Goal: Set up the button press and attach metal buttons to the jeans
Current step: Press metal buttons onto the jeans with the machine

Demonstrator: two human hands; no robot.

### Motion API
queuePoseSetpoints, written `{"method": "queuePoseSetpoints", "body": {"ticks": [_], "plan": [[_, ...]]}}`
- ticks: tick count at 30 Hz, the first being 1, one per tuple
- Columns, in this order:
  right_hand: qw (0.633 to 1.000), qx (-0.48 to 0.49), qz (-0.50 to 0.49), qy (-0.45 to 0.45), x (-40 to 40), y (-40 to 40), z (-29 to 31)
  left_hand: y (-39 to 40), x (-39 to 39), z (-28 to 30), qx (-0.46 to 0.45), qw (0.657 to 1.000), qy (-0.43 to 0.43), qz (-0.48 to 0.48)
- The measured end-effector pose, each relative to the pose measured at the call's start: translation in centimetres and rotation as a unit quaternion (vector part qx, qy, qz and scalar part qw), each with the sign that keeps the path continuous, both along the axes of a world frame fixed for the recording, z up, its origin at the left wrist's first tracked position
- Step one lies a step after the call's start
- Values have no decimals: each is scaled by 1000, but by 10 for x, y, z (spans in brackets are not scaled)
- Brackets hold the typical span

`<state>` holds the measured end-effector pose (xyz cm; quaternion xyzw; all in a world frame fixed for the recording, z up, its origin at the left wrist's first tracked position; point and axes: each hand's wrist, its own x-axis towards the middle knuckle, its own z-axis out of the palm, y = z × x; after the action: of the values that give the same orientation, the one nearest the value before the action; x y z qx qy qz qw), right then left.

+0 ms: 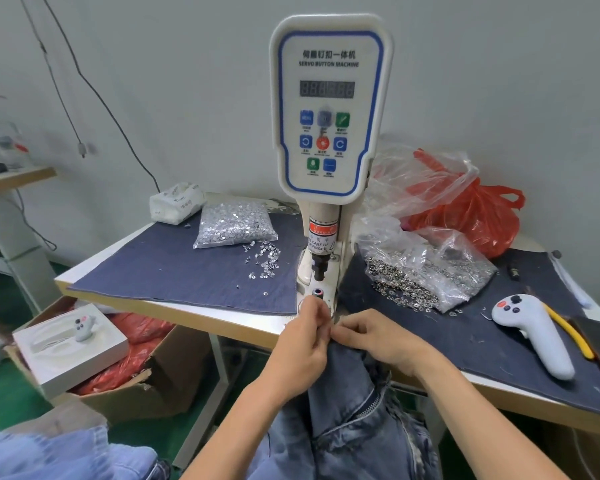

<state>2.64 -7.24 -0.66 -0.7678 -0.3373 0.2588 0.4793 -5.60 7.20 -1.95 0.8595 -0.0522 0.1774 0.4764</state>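
Observation:
A white servo button machine stands at the table's middle, its black punch above the lower die. Blue jeans hang from the table's front edge into my lap, zipper showing. My left hand and my right hand meet just below the die, both pinching the top edge of the jeans between curled fingers. A clear bag of silver tacks lies left of the machine, with loose tacks spilled beside it. A bag of metal buttons lies on the right.
Denim cloth covers the table. A white handheld controller and a yellow-handled tool lie at the right. A red plastic bag sits behind. A cardboard box with a white tray stands on the floor left.

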Motion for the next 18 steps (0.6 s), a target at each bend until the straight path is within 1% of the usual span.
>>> {"method": "queuePoseSetpoints", "body": {"ticks": [4,8,11,14,15,16,17,18], "plan": [[999,24,32,-2,5,3,-2,7,4,0,18,999,25,-20],[997,16,69,20,12,5,-4,17,3,-9,23,997,70,-21],[997,6,72,18,14,10,-5,28,4,-12,31,995,90,-24],[996,-12,85,1,17,13,-8,41,8,-5,29,987,129,-94],[996,-13,85,-3,18,14,-10,47,10,-1,1,984,137,-113],[996,-16,82,-6,18,14,-12,53,14,4,-51,986,121,-105],[997,-18,75,-9,18,13,-13,62,21,8,-117,988,82,-62],[998,-15,67,-8,18,14,-14,73,31,11,-157,987,34,18]]}}
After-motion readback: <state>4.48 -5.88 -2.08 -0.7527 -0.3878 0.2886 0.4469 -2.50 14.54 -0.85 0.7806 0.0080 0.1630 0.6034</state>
